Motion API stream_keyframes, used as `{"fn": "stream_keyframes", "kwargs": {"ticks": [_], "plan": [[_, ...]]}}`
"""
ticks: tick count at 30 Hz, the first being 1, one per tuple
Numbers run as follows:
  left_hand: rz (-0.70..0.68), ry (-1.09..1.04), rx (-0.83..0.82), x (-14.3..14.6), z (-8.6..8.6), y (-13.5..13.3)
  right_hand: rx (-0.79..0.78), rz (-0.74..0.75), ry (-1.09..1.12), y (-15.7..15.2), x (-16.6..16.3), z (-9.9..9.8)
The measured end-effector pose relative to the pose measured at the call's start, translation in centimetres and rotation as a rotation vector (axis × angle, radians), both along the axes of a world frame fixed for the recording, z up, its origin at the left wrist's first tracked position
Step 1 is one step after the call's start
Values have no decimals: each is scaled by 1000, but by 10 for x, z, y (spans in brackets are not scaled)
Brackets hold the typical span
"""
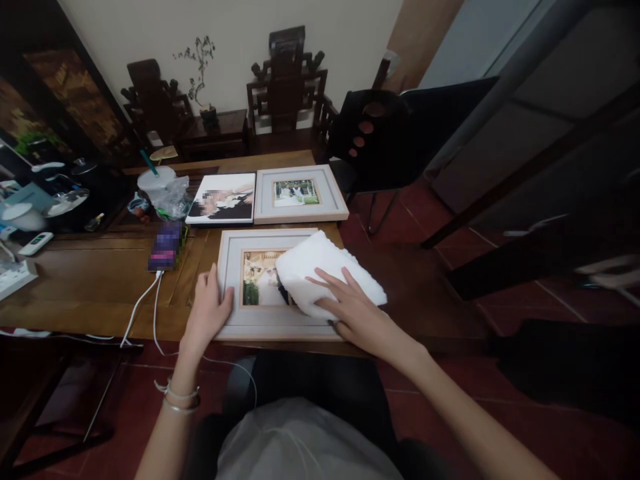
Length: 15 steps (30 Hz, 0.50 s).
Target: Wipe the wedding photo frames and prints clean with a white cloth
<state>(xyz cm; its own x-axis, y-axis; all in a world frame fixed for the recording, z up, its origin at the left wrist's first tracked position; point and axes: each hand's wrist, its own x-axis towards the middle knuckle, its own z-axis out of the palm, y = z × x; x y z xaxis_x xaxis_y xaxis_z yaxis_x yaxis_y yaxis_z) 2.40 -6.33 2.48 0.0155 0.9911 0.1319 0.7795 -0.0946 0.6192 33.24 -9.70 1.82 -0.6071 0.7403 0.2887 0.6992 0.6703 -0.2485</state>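
Observation:
A framed photo (240, 313) with a pale wooden frame lies flat at the near edge of the wooden table (100, 280). My left hand (210, 310) rests on the frame's left side, fingers together, thumb on the mat. My right hand (347, 303) lies flat with fingers spread on a folded white cloth (320, 263), pressing it onto the right half of the picture glass. The cloth hides part of the photo.
Behind lie a second framed photo (300, 193) and an unframed print (223, 198). A phone (165, 247) with a white cable (143, 303) sits to the left, beyond it a lidded cup (156, 180) and plastic bag. A black chair (390, 140) stands at the right.

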Motion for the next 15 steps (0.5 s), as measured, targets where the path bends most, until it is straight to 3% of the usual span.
{"fn": "stream_keyframes", "kwargs": {"ticks": [3,6,10,15], "plan": [[-220,79,203,3,-8,15,8,13,33,1,5,-2],[-370,89,300,3,-15,31,45,10,88,3,5,-9],[-416,89,300,3,-20,44,97,-40,132,5,3,-18],[-381,127,253,6,-21,42,142,-76,93,0,3,-21]]}}
